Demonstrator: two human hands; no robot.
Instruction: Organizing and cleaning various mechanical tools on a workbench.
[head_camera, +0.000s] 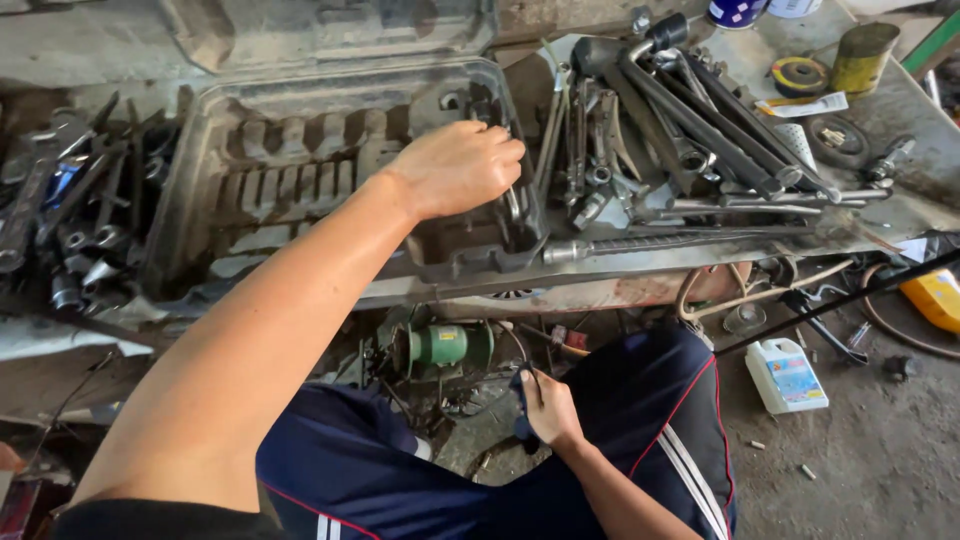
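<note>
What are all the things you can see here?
tool case: one, grey, open on the bench, mostly empty slots
wrenches: many, dark metal, heaped right of the case
sockets: a pile, grey, left of the case
motor: one, green, under the bench
jug: one, white, on the floor
tin can: one, yellowish, far right
left hand: reaching into the case, on a metal tool
right hand: at the knee, holding a dark cloth

The scene is lit by soft, even daylight, brightest at the upper right. Only faint shadows are cast. Edges are bent by wide-angle distortion, and the near forearm is slightly blurred.
</note>
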